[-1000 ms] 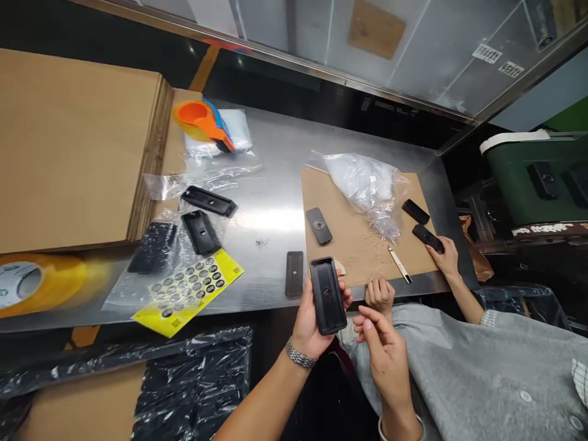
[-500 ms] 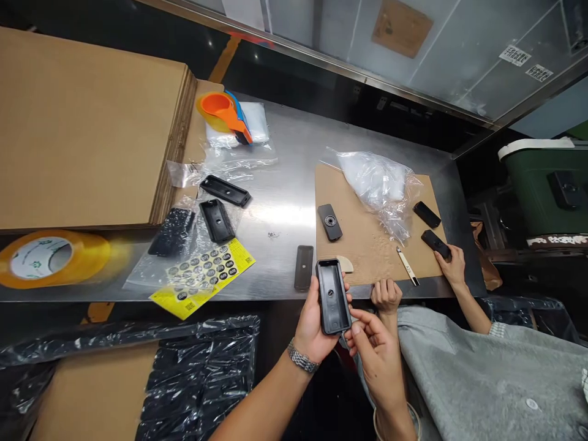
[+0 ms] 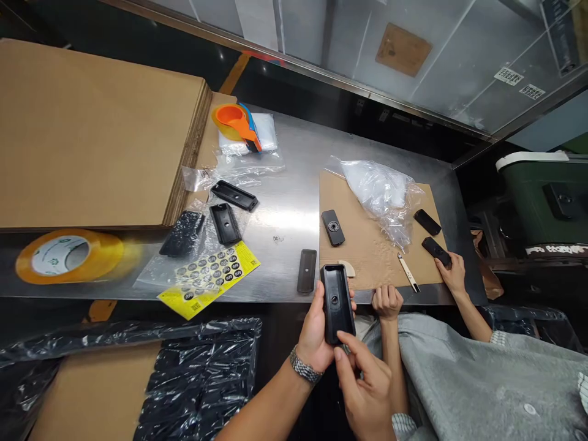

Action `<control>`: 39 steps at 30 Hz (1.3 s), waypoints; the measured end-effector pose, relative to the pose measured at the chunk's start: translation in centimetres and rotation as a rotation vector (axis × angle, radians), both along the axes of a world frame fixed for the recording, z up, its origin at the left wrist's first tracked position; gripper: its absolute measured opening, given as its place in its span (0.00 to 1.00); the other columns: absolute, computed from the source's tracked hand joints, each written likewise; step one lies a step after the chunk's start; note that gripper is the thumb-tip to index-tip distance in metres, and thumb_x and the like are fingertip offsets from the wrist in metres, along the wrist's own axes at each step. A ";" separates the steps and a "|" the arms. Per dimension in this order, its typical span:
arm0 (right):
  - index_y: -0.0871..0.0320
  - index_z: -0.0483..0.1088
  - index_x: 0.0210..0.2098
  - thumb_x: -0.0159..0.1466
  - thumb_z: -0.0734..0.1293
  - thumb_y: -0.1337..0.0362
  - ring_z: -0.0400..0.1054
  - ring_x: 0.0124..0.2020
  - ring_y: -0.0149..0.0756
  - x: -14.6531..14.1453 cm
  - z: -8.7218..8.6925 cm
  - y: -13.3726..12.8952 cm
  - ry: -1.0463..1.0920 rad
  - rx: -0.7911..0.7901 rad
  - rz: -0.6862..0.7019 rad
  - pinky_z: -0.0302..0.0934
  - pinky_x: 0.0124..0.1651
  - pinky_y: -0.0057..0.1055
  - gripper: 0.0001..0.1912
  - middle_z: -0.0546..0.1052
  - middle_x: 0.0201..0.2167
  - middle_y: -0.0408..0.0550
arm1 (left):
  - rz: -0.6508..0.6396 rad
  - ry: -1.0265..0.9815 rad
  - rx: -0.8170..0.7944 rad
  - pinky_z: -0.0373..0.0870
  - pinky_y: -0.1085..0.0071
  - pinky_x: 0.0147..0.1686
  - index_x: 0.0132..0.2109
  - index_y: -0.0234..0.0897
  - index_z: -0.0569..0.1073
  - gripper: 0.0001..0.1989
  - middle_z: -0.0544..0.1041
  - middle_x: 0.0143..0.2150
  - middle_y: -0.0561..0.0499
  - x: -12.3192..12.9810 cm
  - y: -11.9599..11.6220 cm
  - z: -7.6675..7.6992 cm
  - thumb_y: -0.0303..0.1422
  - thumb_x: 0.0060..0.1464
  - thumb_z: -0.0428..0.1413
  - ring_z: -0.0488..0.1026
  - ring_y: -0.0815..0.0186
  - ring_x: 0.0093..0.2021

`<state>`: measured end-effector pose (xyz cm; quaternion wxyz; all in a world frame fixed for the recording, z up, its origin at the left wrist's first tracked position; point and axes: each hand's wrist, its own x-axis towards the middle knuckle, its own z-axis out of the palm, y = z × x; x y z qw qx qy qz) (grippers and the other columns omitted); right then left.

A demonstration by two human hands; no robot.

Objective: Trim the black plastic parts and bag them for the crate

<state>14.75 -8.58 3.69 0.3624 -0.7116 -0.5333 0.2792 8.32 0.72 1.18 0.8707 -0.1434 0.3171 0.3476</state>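
My left grip [image 3: 316,337]: closed around the black rectangular shell [image 3: 337,303], fingers on one long side, thumb on the other; its hollow faces up and a small hole shows in its floor.
My right grip [image 3: 367,380]: narrow, index fingertip at the shell's lower end and thumb just below it; whether they pinch the rim, I can't tell.
Risk to the shell: it appears to be at the table's front edge, so if my left fingers slackened while my right pushed on the lower end, I judge it could tip and drop.
Neighbour's arm: a co-worker's fist [image 3: 387,302] and forearm are close to my right hand; a bump there could jolt my hold.
Flat dark plate [image 3: 307,271]: on the table [image 3: 285,184] near its front edge, just beside my left thumb; my knuckles could knock it off.
Cardboard sheet [image 3: 362,263]: bears a device with a round dial [image 3: 333,228], a cream half-round piece [image 3: 348,268] and a slim white tool [image 3: 408,272]; the co-worker's other hand [image 3: 454,275] holds a dark device at its right.
Yellow sticker sheet [image 3: 209,278]: one corner overhangs the front edge, where a passing sleeve might drag it down.
Two more black shells [image 3: 225,229]: beyond the stickers, near the clear plastic.
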 end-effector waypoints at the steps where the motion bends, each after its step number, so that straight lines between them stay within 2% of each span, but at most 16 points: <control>1: 0.56 0.69 0.43 0.58 0.63 0.69 0.66 0.20 0.27 -0.2 0.0 0.0 -0.002 -0.013 0.014 0.63 0.25 0.23 0.13 0.75 0.25 0.44 | -0.001 -0.001 0.000 0.69 0.74 0.27 0.44 0.31 0.70 0.24 0.73 0.30 0.48 0.0 -0.1 0.1 0.48 0.52 0.47 0.70 0.69 0.27; 6: 0.57 0.70 0.37 0.58 0.62 0.67 0.62 0.17 0.26 -0.8 0.1 0.0 0.017 -0.035 0.004 0.58 0.21 0.23 0.08 0.71 0.19 0.42 | 0.036 0.002 -0.035 0.69 0.75 0.27 0.43 0.33 0.70 0.23 0.73 0.31 0.49 -0.1 -0.6 0.7 0.48 0.51 0.47 0.70 0.71 0.26; 9: 0.57 0.70 0.33 0.58 0.62 0.68 0.61 0.19 0.26 -0.9 0.4 0.0 0.046 -0.030 0.043 0.56 0.22 0.22 0.05 0.69 0.19 0.42 | 0.064 0.027 -0.016 0.68 0.76 0.27 0.42 0.33 0.71 0.24 0.73 0.30 0.49 -0.3 -1.0 1.0 0.49 0.51 0.46 0.69 0.71 0.26; 11: 0.57 0.68 0.30 0.59 0.61 0.67 0.58 0.17 0.24 -0.8 0.6 0.0 0.102 -0.083 0.068 0.53 0.21 0.22 0.05 0.65 0.17 0.40 | 0.065 0.050 -0.003 0.68 0.76 0.27 0.42 0.32 0.71 0.24 0.73 0.29 0.49 -0.6 -1.2 1.2 0.48 0.51 0.46 0.69 0.71 0.26; 15: 0.58 0.64 0.29 0.61 0.59 0.62 0.49 0.14 0.21 -0.5 1.2 -0.4 0.449 -0.255 0.075 0.43 0.17 0.20 0.07 0.56 0.13 0.35 | 0.077 0.055 0.017 0.68 0.76 0.27 0.44 0.33 0.71 0.23 0.73 0.30 0.49 -0.9 -1.7 1.6 0.48 0.52 0.47 0.69 0.71 0.26; 18: 0.58 0.63 0.30 0.61 0.59 0.59 0.47 0.13 0.20 -0.5 1.4 -0.9 0.658 -0.248 0.006 0.41 0.16 0.20 0.09 0.56 0.12 0.34 | 0.110 0.038 0.035 0.69 0.75 0.28 0.44 0.33 0.70 0.23 0.73 0.30 0.49 -1.0 -1.9 1.9 0.48 0.51 0.47 0.70 0.71 0.27; 20: 0.59 0.63 0.30 0.61 0.59 0.58 0.47 0.13 0.21 -0.6 1.3 -1.2 0.654 -0.196 -0.073 0.42 0.16 0.20 0.10 0.55 0.12 0.34 | 0.108 0.018 0.037 0.69 0.75 0.28 0.43 0.32 0.71 0.23 0.73 0.30 0.49 -1.1 -2.0 2.1 0.48 0.52 0.47 0.70 0.71 0.26; 23: 0.59 0.64 0.31 0.61 0.58 0.57 0.53 0.17 0.23 -0.4 0.9 -1.4 0.478 -0.078 -0.287 0.50 0.20 0.21 0.11 0.59 0.15 0.37 | 0.065 -0.015 0.045 0.69 0.75 0.27 0.42 0.32 0.71 0.23 0.74 0.30 0.49 -1.3 -2.4 2.6 0.48 0.52 0.47 0.70 0.71 0.25; 26: 0.57 0.66 0.39 0.59 0.61 0.56 0.63 0.32 0.29 0.5 0.6 -0.8 0.344 0.013 -0.432 0.59 0.33 0.25 0.13 0.68 0.32 0.46 | -0.054 -0.031 0.051 0.69 0.75 0.25 0.41 0.30 0.72 0.24 0.74 0.26 0.47 -1.3 -3.0 3.3 0.48 0.52 0.45 0.71 0.70 0.23; 27: 0.56 0.64 0.44 0.59 0.61 0.54 0.63 0.34 0.29 0.9 0.5 -0.5 0.382 0.001 -0.421 0.60 0.34 0.25 0.17 0.68 0.36 0.47 | -0.115 -0.031 0.056 0.69 0.75 0.23 0.40 0.29 0.72 0.24 0.74 0.25 0.47 -1.3 -3.2 3.5 0.48 0.53 0.45 0.71 0.70 0.22; 28: 0.55 0.62 0.48 0.59 0.60 0.53 0.64 0.31 0.28 1.3 0.5 -0.2 0.465 -0.046 -0.384 0.60 0.30 0.24 0.20 0.68 0.37 0.47 | -0.177 -0.027 0.063 0.68 0.76 0.21 0.39 0.28 0.72 0.24 0.74 0.24 0.46 -1.2 -3.5 3.8 0.47 0.53 0.46 0.70 0.69 0.21; 30: 0.53 0.57 0.53 0.59 0.59 0.51 0.59 0.19 0.23 2.0 0.6 0.4 0.667 -0.177 -0.295 0.54 0.18 0.21 0.25 0.69 0.29 0.42 | -0.288 0.005 0.090 0.66 0.76 0.17 0.38 0.27 0.73 0.24 0.74 0.22 0.45 -0.9 -4.1 4.2 0.46 0.52 0.46 0.70 0.69 0.18; 32: 0.54 0.57 0.54 0.58 0.60 0.51 0.54 0.13 0.22 2.4 0.9 0.9 0.762 -0.236 -0.271 0.48 0.12 0.21 0.26 0.68 0.23 0.39 | -0.321 0.100 0.136 0.65 0.76 0.15 0.36 0.27 0.73 0.22 0.74 0.21 0.46 -0.7 -4.8 4.5 0.46 0.52 0.48 0.69 0.68 0.17; 33: 0.55 0.58 0.53 0.58 0.60 0.52 0.56 0.14 0.24 2.4 1.0 1.1 0.755 -0.215 -0.293 0.50 0.13 0.21 0.26 0.69 0.23 0.40 | -0.302 0.171 0.173 0.65 0.76 0.16 0.35 0.28 0.73 0.21 0.74 0.21 0.46 -0.7 -5.1 4.5 0.45 0.51 0.50 0.69 0.68 0.18; 36: 0.59 0.61 0.50 0.58 0.60 0.53 0.68 0.27 0.33 2.5 1.2 1.2 0.705 -0.117 -0.401 0.62 0.25 0.26 0.23 0.73 0.30 0.47 | -0.231 0.374 0.311 0.66 0.77 0.21 0.34 0.29 0.74 0.18 0.75 0.24 0.46 -1.2 -5.9 4.6 0.42 0.49 0.53 0.71 0.69 0.23; 39: 0.59 0.57 0.52 0.61 0.56 0.54 0.71 0.32 0.37 2.8 1.1 1.0 0.644 -0.047 -0.404 0.65 0.30 0.31 0.23 0.74 0.37 0.50 | -0.316 0.475 0.452 0.69 0.74 0.25 0.39 0.29 0.74 0.18 0.76 0.30 0.44 -2.5 -6.4 4.7 0.41 0.50 0.52 0.72 0.66 0.28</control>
